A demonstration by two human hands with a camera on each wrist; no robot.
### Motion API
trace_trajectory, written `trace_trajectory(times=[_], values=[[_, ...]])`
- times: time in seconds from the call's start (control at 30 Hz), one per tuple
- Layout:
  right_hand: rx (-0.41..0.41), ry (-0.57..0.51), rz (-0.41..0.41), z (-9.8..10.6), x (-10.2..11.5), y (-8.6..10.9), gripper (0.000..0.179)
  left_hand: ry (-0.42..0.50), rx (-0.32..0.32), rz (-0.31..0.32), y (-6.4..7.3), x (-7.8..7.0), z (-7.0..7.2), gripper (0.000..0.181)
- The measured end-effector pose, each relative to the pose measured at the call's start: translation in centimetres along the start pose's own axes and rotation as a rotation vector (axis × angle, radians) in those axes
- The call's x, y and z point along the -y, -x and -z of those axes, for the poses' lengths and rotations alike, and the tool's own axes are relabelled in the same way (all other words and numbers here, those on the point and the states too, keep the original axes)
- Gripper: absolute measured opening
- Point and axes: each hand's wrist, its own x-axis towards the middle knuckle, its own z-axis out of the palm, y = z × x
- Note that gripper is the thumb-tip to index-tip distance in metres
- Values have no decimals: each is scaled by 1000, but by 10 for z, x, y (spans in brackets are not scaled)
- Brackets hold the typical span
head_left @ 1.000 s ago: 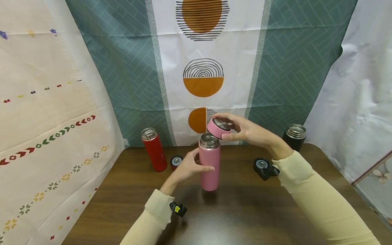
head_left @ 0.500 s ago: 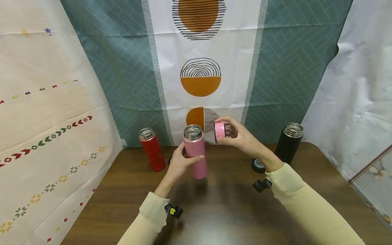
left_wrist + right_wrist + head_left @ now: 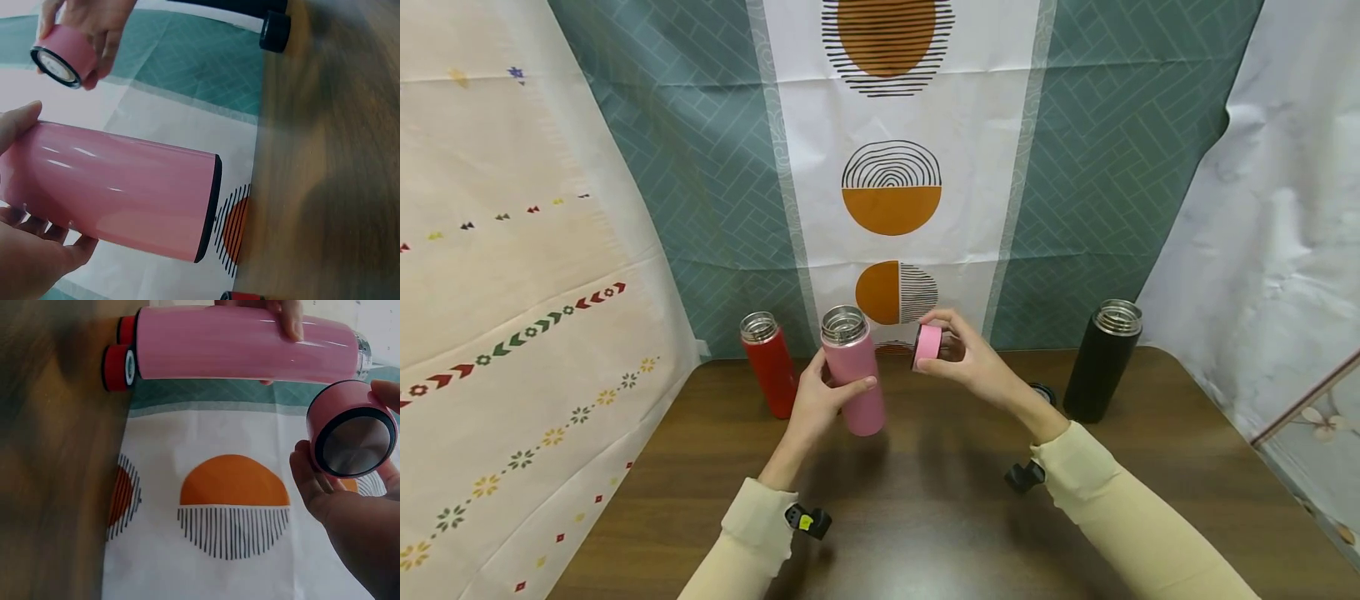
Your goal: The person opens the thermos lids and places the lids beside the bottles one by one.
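Observation:
My left hand (image 3: pixel 818 398) grips a pink vacuum flask (image 3: pixel 855 375) around its body, slightly tilted, its steel mouth uncovered. The flask's black base hangs just off the table in the left wrist view. To its right, my right hand (image 3: pixel 972 360) pinches the pink lid (image 3: pixel 929 343) between thumb and fingers. The lid is turned on its side, apart from the flask. A pale inner disc shows on the lid (image 3: pixel 62 59) in the left wrist view; the right wrist view shows a silvery disc in a black ring on the lid (image 3: pixel 356 440).
A lidless red flask (image 3: pixel 769 362) stands behind my left hand; a red lid (image 3: pixel 117 367) lies near it. At the right stands a lidless black flask (image 3: pixel 1103 360), its black lid (image 3: pixel 1043 392) partly behind my right wrist. A patterned cloth (image 3: pixel 887 208) hangs behind the wooden table (image 3: pixel 925 517).
My left hand has carried the pink flask leftward and up off its earlier place. The pink lid has come away from above the flask's mouth, turned onto its side and lowered.

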Motion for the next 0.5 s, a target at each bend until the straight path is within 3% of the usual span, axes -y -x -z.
trace_trajectory(times=[0.27,0.5], values=[[-47,91,3,-16,-14,2,58,-38,-66,-11,6,1,10,67],[-84,130,-76,-34,-22,1,59,-54,-120,-3,12,2,24,66]])
